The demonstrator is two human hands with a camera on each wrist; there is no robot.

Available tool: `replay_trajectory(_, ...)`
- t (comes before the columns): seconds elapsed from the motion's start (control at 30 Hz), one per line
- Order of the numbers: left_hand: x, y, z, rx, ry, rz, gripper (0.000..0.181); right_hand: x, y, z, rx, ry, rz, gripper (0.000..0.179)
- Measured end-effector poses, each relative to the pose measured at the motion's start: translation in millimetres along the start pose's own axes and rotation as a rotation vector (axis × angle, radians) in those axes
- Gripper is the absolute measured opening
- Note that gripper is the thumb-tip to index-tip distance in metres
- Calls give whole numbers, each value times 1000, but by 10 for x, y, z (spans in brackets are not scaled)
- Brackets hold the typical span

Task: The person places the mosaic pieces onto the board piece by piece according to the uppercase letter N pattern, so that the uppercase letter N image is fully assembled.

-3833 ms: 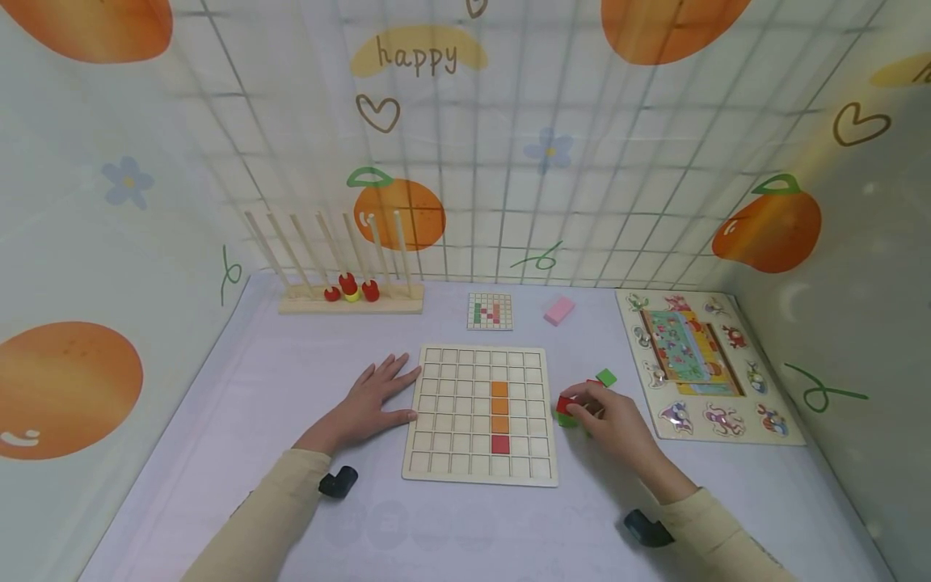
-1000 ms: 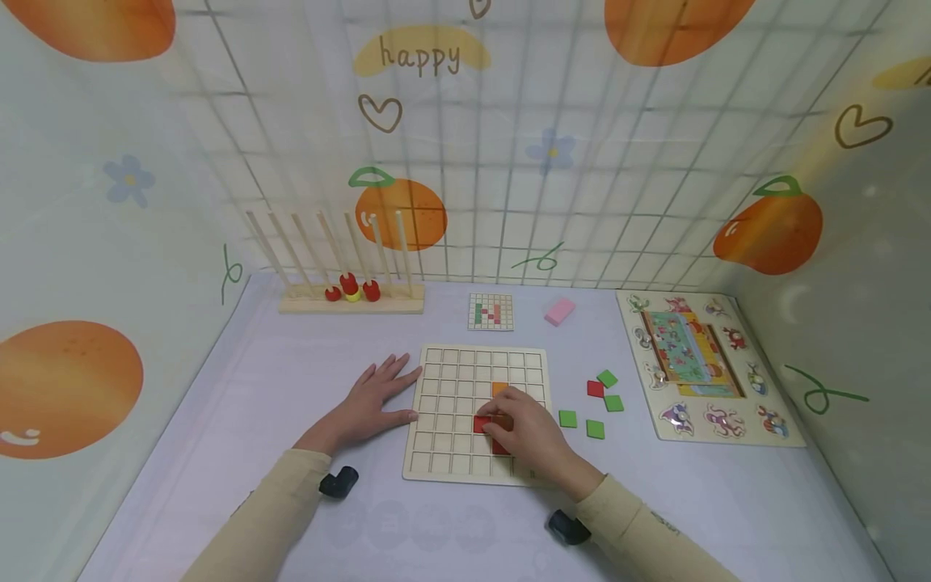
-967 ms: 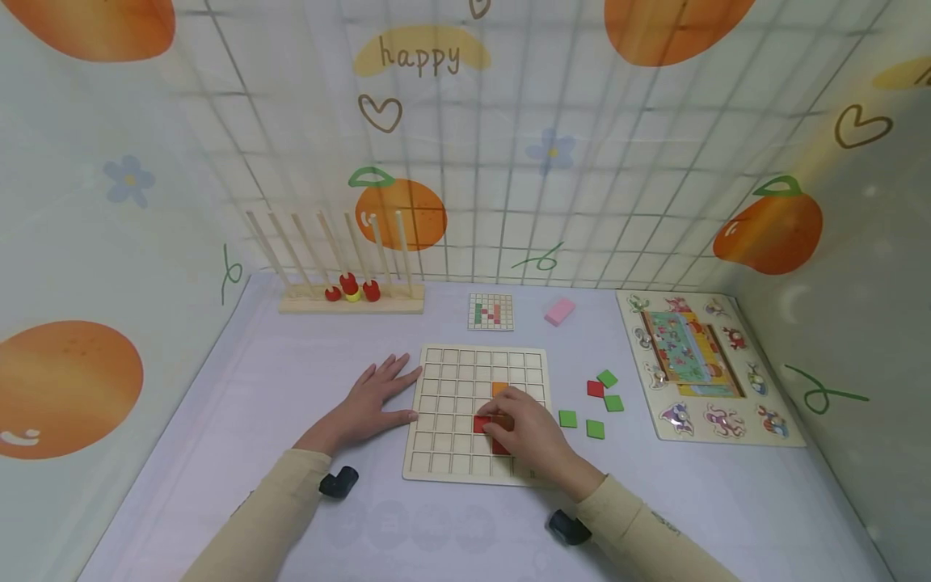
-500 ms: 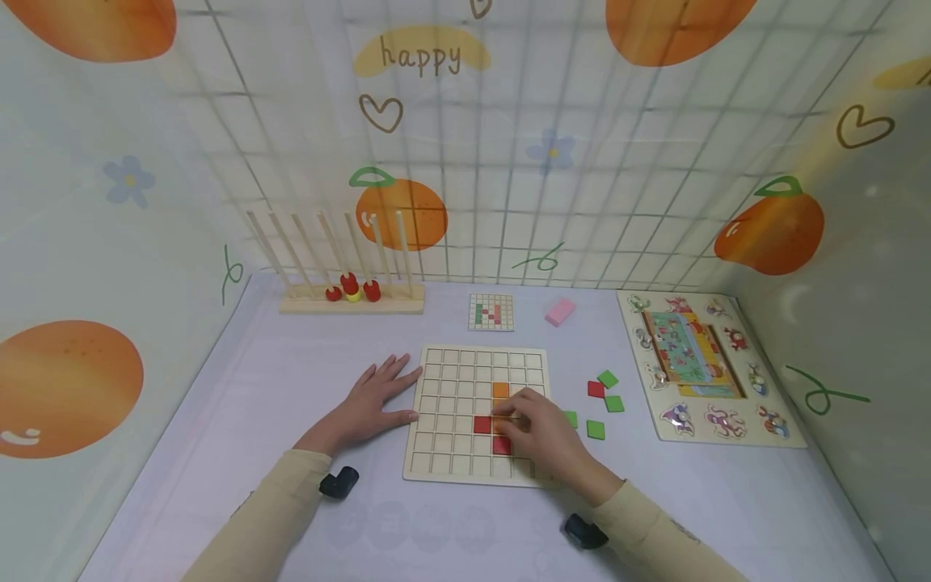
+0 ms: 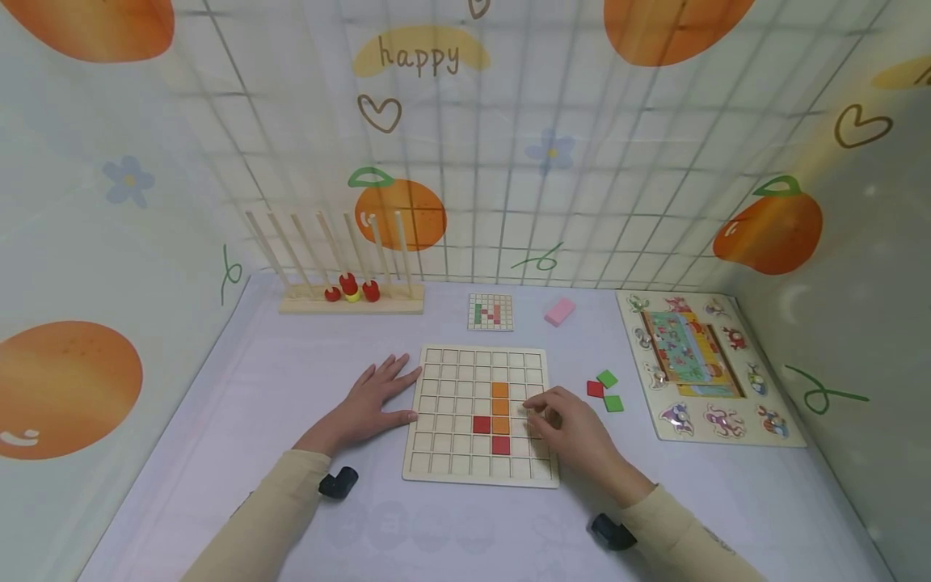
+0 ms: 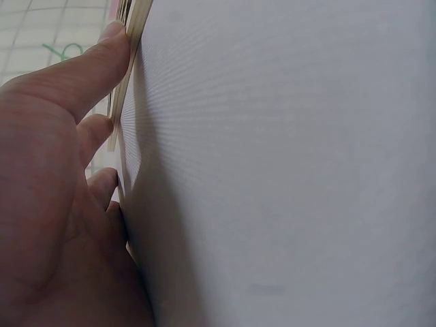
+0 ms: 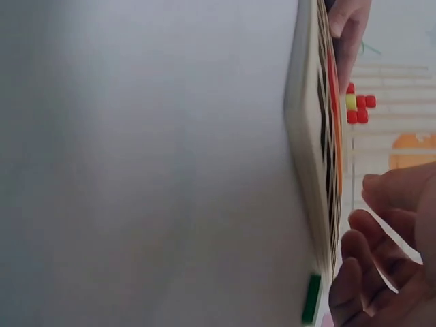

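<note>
A wooden grid board lies flat on the table. Three orange tiles stand in one column on it, with a red tile below them and another red tile just left of the lowest orange one. My left hand rests spread on the table, its fingertips touching the board's left edge. Over the board's right side hovers my right hand, fingers bent loosely; the right wrist view shows a gap between thumb and fingers and nothing held. Right of the board lie a loose red tile and green tiles.
Behind the board are a small pattern card and a pink block. A peg stand with red and yellow beads is at the back left. An animal puzzle board lies at the right.
My right hand set a red tile on the board beside the orange column, let go, and moved right toward the board's edge, now covering two green tiles. My left hand has stayed still.
</note>
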State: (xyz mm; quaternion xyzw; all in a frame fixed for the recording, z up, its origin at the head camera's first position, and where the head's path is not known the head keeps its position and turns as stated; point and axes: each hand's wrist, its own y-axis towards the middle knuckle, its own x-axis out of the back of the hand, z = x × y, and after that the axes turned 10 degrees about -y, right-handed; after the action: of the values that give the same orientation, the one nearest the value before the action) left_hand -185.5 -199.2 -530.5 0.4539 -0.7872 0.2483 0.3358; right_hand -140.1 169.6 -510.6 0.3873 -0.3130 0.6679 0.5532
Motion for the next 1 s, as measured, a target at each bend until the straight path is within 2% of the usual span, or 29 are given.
replay_trajectory(0.23,7,2,-1,-1,-1,2,84,162,20,-226,-41,-29,-5,21)
replay_trajectory(0.47,12,0,1,1,-5,6,84,323,47,-457,-35,-59,-55,22)
replay_trajectory(1.0,13,1,-12,1,-6,9,83,463,124,-759,-95,-125,-62,28)
